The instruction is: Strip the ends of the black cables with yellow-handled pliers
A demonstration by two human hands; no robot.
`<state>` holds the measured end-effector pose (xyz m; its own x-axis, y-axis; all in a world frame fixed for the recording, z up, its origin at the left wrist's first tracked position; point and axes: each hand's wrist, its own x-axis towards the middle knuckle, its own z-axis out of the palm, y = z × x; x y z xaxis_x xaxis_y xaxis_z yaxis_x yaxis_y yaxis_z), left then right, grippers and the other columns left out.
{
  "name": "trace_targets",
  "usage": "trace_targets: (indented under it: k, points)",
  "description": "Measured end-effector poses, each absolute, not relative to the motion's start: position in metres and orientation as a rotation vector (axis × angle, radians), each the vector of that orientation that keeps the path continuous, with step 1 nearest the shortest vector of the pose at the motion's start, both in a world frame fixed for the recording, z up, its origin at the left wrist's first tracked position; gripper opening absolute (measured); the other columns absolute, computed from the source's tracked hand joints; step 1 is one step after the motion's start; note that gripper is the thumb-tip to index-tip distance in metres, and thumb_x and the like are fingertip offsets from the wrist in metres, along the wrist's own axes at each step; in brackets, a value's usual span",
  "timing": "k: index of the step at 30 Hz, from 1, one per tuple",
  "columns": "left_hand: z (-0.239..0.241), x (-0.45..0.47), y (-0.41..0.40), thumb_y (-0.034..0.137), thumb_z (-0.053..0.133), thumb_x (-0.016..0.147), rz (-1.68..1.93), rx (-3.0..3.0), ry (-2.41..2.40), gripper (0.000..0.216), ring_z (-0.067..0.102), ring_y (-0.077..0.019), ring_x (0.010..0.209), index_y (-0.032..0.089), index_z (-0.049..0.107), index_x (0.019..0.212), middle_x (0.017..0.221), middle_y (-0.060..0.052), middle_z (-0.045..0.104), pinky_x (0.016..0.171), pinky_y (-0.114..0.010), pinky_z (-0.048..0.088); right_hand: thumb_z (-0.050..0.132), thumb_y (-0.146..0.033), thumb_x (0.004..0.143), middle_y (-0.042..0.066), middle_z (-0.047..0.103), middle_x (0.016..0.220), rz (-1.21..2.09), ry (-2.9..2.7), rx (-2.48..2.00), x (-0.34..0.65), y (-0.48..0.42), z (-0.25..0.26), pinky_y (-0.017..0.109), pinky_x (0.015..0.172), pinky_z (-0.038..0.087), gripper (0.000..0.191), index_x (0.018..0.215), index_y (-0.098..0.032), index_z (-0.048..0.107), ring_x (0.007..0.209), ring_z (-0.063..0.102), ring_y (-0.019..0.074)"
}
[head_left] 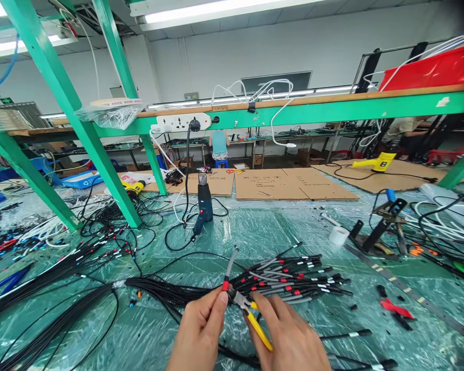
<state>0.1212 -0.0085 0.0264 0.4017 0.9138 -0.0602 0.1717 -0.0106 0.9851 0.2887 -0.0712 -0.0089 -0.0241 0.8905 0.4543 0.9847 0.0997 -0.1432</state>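
Between thumb and fingers, my left hand (201, 327) pinches a cable (229, 265) with a grey sleeve and a red band, its end pointing up. My right hand (288, 332) is closed around yellow-handled cutting pliers (260, 331). The plier jaws are right beside the cable near my left fingertips; whether they touch it I cannot tell. Just behind my hands lies a bundle of black cables (170, 291), whose ends with grey sleeves, red bands and white labels (290, 275) fan out to the right.
A heat gun (204, 203) stands upright behind the bundle. A tape roll (338, 235), a metal fixture (382, 232) and a steel ruler (410, 291) are on the right. Cardboard sheets (270, 184) lie at the back. A green frame (325, 112) carries a power strip (181, 122). People sit farther off.
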Motion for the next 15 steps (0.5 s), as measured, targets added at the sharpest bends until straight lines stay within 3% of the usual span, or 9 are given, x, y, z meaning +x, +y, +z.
trace_targets:
  k: [4, 8, 10, 15]
  points:
    - [0.028, 0.120, -0.006, 0.063, 0.050, 0.087, 0.800, 1.416, 0.978, 0.047, 0.015, -0.0091, 0.053, 0.018, 0.050, 0.072, 0.057, 0.009, 0.021, 0.047, -0.025, 0.011, 0.051, -0.026, 0.092, 0.007, 0.068, 0.094, -0.095, -1.932, -1.815, 0.286, -0.070, -0.011, 0.030, 0.062, 0.051, 0.030, 0.121, -0.024, 0.055, 0.073, 0.069, 0.0219]
    - [0.033, 0.116, -0.003, 0.063, 0.054, 0.084, 0.780, 1.398, 0.932, 0.049, 0.014, -0.0081, 0.050, 0.020, 0.043, 0.064, 0.053, 0.010, 0.020, 0.046, -0.024, 0.011, 0.048, -0.038, 0.096, 0.000, 0.067, 0.075, 0.290, -1.840, -1.736, 0.281, -0.069, -0.012, 0.026, 0.053, 0.044, 0.021, 0.106, -0.026, 0.061, 0.063, 0.065, 0.0188]
    - [0.035, 0.114, -0.002, 0.063, 0.055, 0.084, 0.763, 1.389, 0.909, 0.050, 0.013, -0.0078, 0.049, 0.020, 0.042, 0.063, 0.052, 0.010, 0.019, 0.045, -0.024, 0.010, 0.050, -0.039, 0.094, 0.001, 0.067, 0.080, 0.198, -1.806, -1.731, 0.280, -0.068, -0.011, 0.028, 0.057, 0.046, 0.022, 0.107, -0.026, 0.061, 0.066, 0.064, 0.0196]
    - [0.039, 0.109, 0.002, 0.063, 0.056, 0.084, 0.679, 1.373, 0.879, 0.050, 0.012, -0.0077, 0.049, 0.021, 0.041, 0.061, 0.051, 0.011, 0.019, 0.045, -0.025, 0.009, 0.060, -0.030, 0.084, 0.011, 0.065, 0.099, -0.385, -1.902, -1.735, 0.288, -0.066, 0.005, 0.043, 0.072, 0.050, 0.041, 0.124, -0.021, 0.056, 0.084, 0.063, 0.0294]
